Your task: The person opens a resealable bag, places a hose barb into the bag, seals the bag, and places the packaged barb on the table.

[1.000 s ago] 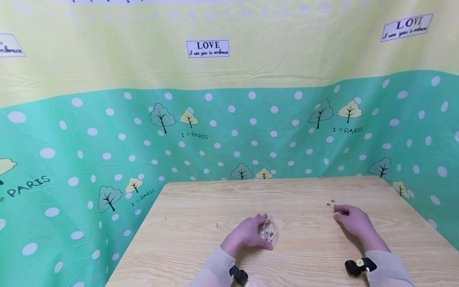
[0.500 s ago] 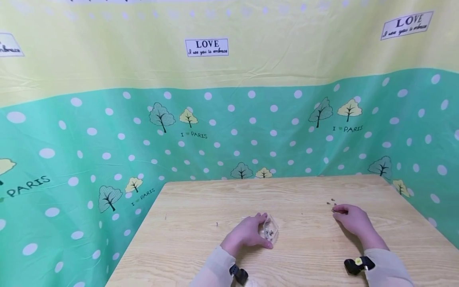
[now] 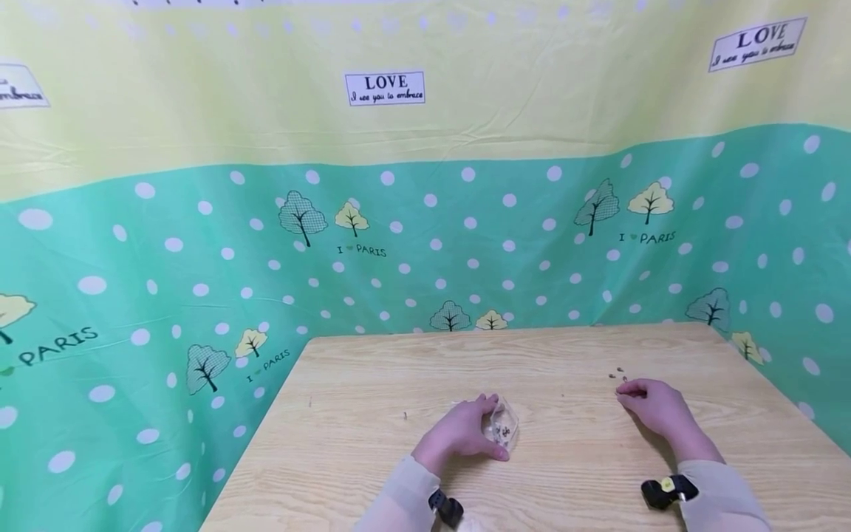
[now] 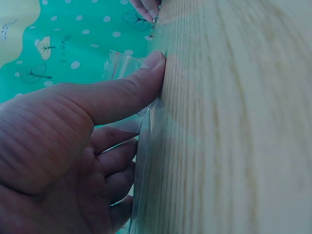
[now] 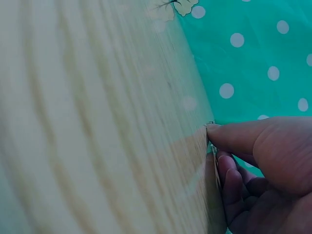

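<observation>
My left hand (image 3: pixel 462 428) holds a small clear zip bag (image 3: pixel 510 423) on the table, thumb and fingers spread along its mouth. Several small dark pieces (image 3: pixel 505 431) lie inside the bag. From the left wrist, the bag's zip strip (image 4: pixel 117 66) shows behind the thumb, and the other fingers press the film. Over on the right side, my right hand (image 3: pixel 654 410) pinches a tiny dark piece (image 3: pixel 618 390) at the tabletop between thumb and forefinger. Just beyond those fingertips lie a few more dark pieces (image 3: pixel 612 376), too small to identify.
The wooden table (image 3: pixel 372 369) carries a tiny piece (image 3: pixel 405 415) left of the left hand and a dark speck (image 3: pixel 563 395) between the hands. A polka-dot curtain (image 3: pixel 399 244) hangs along the table's back and sides. Each wrist wears a black camera (image 3: pixel 447 508).
The right fingertips have slid very slightly left along the table, closing on the tiny dark piece. The left hand and bag stay put; the head view shifts a little.
</observation>
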A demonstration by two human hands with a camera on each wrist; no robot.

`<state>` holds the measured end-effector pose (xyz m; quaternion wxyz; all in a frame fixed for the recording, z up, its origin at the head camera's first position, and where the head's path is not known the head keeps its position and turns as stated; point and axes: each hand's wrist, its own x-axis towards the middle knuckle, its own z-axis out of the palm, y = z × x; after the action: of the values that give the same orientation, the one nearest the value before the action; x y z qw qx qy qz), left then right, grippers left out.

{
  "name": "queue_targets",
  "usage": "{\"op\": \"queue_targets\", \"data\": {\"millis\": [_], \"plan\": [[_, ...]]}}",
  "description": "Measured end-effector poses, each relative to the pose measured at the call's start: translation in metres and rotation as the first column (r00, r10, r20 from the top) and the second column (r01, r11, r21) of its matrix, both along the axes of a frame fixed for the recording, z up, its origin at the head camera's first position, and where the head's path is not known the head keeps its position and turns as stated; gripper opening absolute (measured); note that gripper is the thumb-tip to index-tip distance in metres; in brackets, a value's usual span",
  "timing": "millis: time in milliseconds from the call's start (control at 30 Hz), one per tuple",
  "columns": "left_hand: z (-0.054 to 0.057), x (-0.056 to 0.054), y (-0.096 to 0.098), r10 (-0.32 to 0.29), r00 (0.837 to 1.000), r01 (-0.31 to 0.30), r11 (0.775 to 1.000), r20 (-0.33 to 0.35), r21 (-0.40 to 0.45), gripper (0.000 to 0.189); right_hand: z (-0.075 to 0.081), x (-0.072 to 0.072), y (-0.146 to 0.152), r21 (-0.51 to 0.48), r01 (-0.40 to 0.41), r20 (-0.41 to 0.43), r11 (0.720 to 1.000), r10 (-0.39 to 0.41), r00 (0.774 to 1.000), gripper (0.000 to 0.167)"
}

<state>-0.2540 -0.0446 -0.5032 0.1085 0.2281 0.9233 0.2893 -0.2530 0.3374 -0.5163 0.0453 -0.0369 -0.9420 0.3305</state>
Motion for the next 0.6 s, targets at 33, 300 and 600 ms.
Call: {"op": "queue_targets", "data": {"millis": [33,300,600], "plan": [[-0.0001,0.0003,0.0001,0.001,1.0,-0.001,1.0,0.0,-0.004,0.108,-0.0002,0.0001,-0.0001,0.002,-0.003,0.003,1.0,0.003,1.0,0.03],[0.0008,0.0,0.0011,0.001,1.0,-0.001,1.0,-0.003,-0.018,0.108,0.0001,-0.0003,0.0006,0.017,-0.012,0.016,1.0,0.012,1.0,0.026],[0.0005,0.0,0.0004,-0.001,1.0,0.001,1.0,0.005,-0.005,0.107,0.0037,0.0008,-0.002,0.02,-0.031,0.035,0.999,0.03,0.999,0.025]]}}
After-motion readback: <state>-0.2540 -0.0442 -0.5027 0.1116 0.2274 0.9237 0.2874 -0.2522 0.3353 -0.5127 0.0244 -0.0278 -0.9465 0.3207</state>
